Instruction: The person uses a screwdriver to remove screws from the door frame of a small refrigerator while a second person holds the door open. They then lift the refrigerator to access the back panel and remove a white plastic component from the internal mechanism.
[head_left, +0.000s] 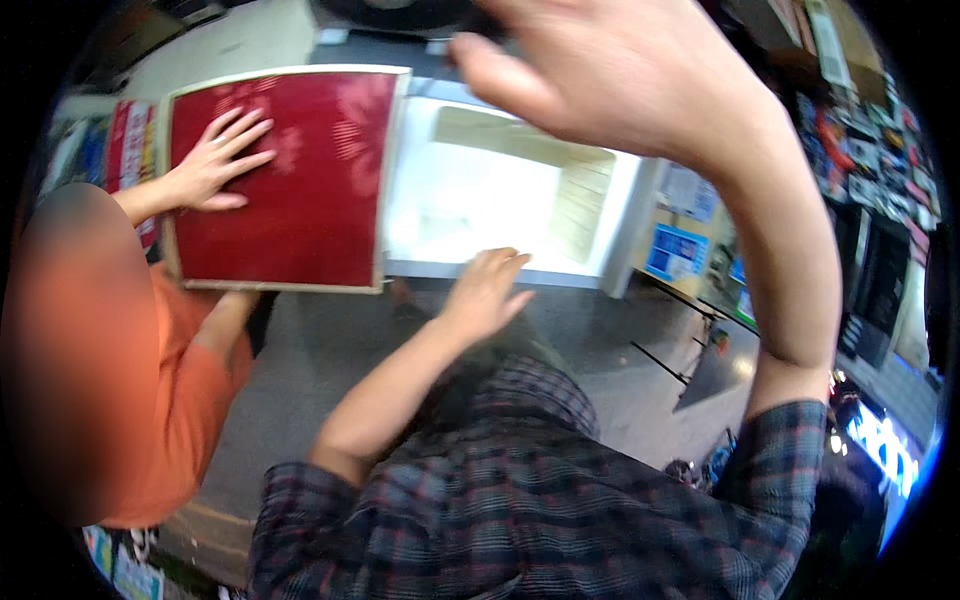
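A white-lined cabinet [470, 215] like a small refrigerator stands open in front of me, with ribs on its inner right wall. Its red door panel [320, 215], with a pale floral print and cream edging, is swung out to the left. My left hand [488, 296] lies at the cabinet's near lower edge, fingers stretched and nothing seen in them. Raised high over the cabinet's far right part, my right hand [590, 70] has its thumb apart from the fingers. The frame's top cuts off some of its fingers, and no held thing shows.
At the left a person in an orange shirt [195, 400] rests a spread hand [217, 160] flat on the red panel. A round black object [395, 12] is beyond the cabinet. Thin dark stand legs [665, 365] and a cluttered shelf [870, 150] are at the right.
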